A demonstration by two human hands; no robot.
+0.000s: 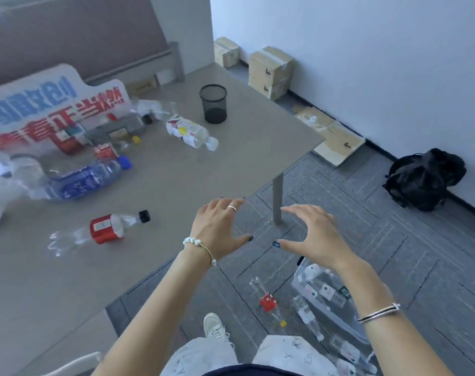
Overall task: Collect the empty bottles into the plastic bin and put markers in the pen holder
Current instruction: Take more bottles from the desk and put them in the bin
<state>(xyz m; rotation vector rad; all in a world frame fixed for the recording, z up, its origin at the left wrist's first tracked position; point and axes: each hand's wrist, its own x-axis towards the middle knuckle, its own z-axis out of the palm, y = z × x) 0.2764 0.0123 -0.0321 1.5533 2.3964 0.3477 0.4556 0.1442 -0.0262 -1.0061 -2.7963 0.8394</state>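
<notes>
Two hands are raised in front of me, both with fingers spread and holding nothing. My left hand (220, 229) hovers over the near corner of the table (176, 180); my right hand (315, 234) hovers off the table edge, above the carpet. The thumbs point toward each other and stay apart.

Nearest to me, on the floor at my right, the clear plastic bin (336, 318) sits below my right forearm. It contains at least one clear bottle with a white label; I cannot tell the exact count. Just left of the bin, a clear bottle with a red label and yellow cap (267, 301) lies on the carpet, outside the bin. More clear bottles lie on the floor near my right knee, blurred.

On the table, left of my left hand, a bottle with a red label and black cap (106, 230) lies on its side. Farther back, a blue-labelled bottle with a blue cap (87, 179) lies on its side. Beyond it, a white-labelled bottle (190, 132) lies tilted near the table's middle. The black mesh pen holder (213, 104) stands upright behind that bottle, well apart from both hands. A printed sign board (41, 112) and blurred clutter occupy the far left. I cannot identify any markers.
</notes>
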